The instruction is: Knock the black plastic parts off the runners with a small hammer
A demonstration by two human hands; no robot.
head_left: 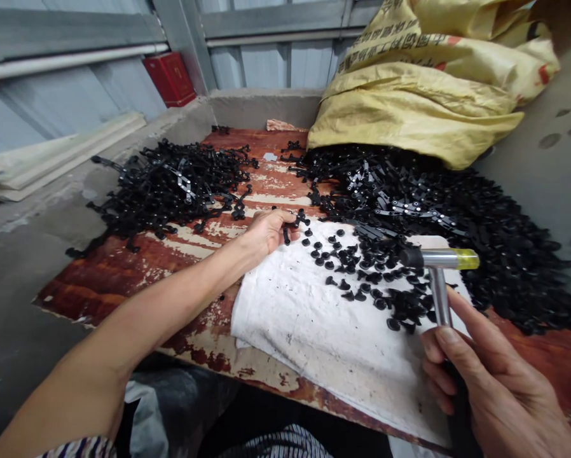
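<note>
My right hand (486,375) is wrapped round the handle of a mallet (440,259). The mallet has a metal head with one black face and one yellow face, held up above the right side of a white cloth (285,331). At the cloth's far left corner, my left hand (269,230) pinches a small black jointed plastic part (301,219). Several black mushroom-shaped caps (336,257) lie scattered over the cloth, between the two hands. The fingertips hide some of the held part.
One heap of black parts (171,184) lies at the left. A bigger heap (409,191) spreads along the right, under a yellow woven sack (409,108). The worn red board (180,280) ends near my lap. A red box (170,79) sits on the back ledge.
</note>
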